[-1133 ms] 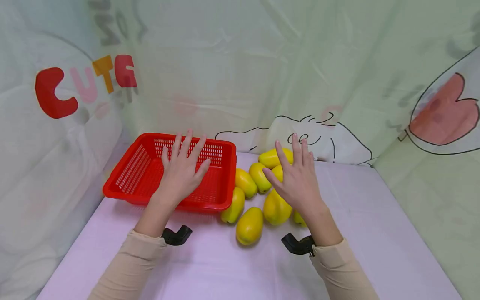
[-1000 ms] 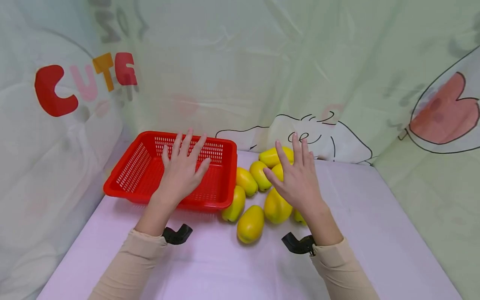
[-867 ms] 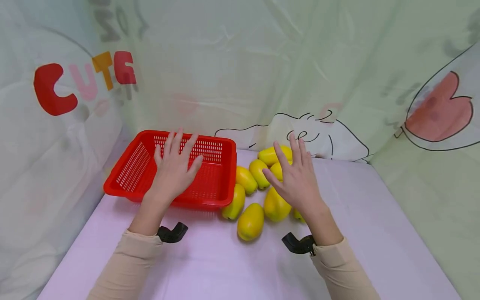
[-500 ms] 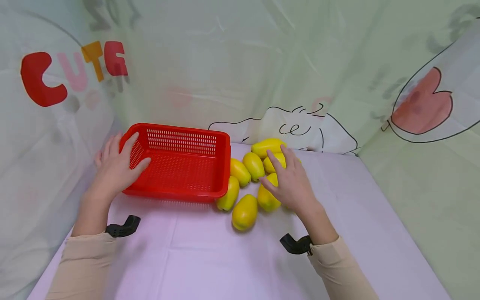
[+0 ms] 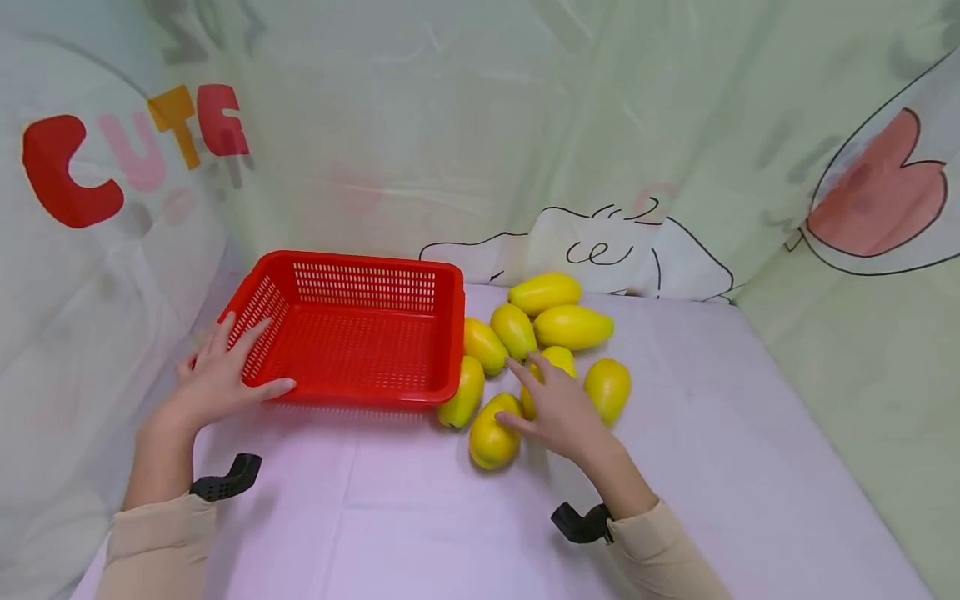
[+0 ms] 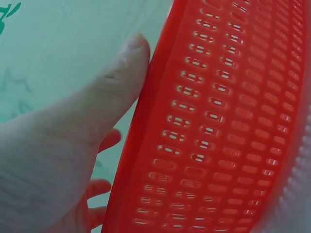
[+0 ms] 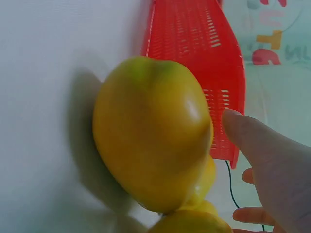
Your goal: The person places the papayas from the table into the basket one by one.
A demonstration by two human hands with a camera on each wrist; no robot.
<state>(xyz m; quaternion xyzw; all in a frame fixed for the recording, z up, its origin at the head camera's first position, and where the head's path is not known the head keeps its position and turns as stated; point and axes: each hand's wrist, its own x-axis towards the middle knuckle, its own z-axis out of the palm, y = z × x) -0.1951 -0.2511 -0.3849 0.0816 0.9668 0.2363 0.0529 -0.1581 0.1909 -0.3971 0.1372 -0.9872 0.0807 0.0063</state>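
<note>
The red plastic basket [image 5: 352, 395] stands at the left in the head view, with slotted walls and a bare floor. By its near left corner is my left hand [image 5: 212, 385], fingers spread along the rim; in the left wrist view the thumb [image 6: 121, 68] lies close against the rim, contact unclear. My right hand [image 5: 562, 412] hovers over the yellow mangoes with fingers apart, thumb and fingers extended above the nearest mango [image 5: 491, 443]. That mango [image 7: 150, 131] looms large in the right wrist view, the thumb [image 7: 243, 128] separate from it. Another mango [image 5: 557, 358] is partly hidden under the hand.
Several more mangoes lie right of the basket, including one against its wall [image 5: 462, 396], one at the far side [image 5: 545, 293] and one at the right [image 5: 608, 390]. A lilac cloth covers the table [image 5: 390, 517]. Printed fabric walls [image 5: 465, 125] enclose the back and sides.
My left hand has moved left from above the basket and down to its near left corner. My right hand has lowered toward the nearest mango, uncovering the mangoes behind and right of it.
</note>
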